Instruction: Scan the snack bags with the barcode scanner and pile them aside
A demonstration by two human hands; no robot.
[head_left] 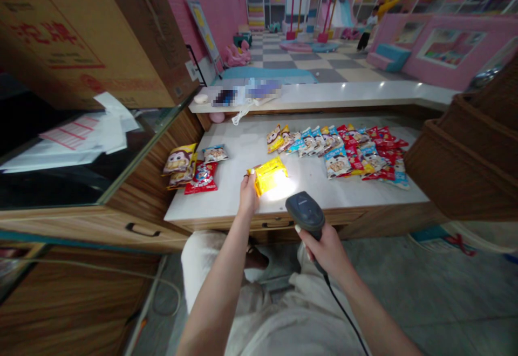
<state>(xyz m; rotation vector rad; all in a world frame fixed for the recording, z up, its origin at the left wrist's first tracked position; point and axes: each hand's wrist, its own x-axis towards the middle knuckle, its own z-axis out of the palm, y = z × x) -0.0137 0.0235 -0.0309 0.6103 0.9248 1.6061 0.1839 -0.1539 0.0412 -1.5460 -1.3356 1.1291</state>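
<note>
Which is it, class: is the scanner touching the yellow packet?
Apart. The head view shows lit counter between the scanner in the right hand and the yellow packet the left hand holds.

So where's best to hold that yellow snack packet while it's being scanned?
Probably its left short edge, coming from the near left, as the left hand does now. The yellow packet lies flat on the counter, and the scanner in the right hand lights its face from the near right, so a pinch at the edge leaves that face uncovered.
</note>
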